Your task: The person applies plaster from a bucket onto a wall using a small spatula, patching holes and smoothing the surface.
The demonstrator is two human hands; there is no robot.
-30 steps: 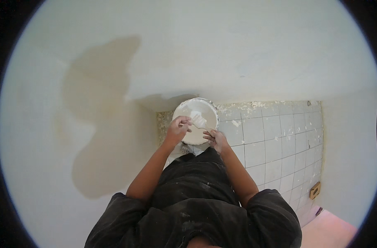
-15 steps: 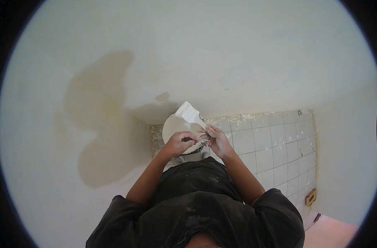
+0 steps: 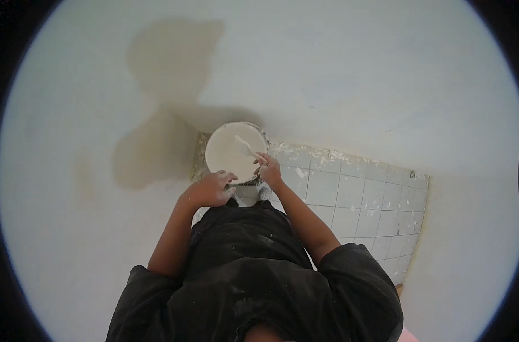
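Note:
A round bucket (image 3: 209, 135) filled close to its rim with pale, creamy white paint stands on the floor in the corner, in front of my feet. My right hand (image 3: 269, 171) is closed round the handle of a flat, white-coated paintbrush (image 3: 243, 146). The brush tilts over the right half of the paint, its head pointing far and left. Whether the bristles touch the surface I cannot tell. By the bucket's near left rim is my left hand (image 3: 212, 189), fingers apart and holding nothing visible. White smudges mark both hands.
Pale walls (image 3: 328, 68) rise beyond the bucket and at the left, bearing my shadow. Grey floor tiles (image 3: 350, 191), splashed with white, stretch to the right toward another wall (image 3: 464, 239). A speckled shoe (image 3: 264, 191) shows just below the bucket.
My hands have moved apart; the left drew back left and nearer me. My right hand has tipped the brush over the paint, now nearly edge-on. The view has shifted, showing more of the bucket.

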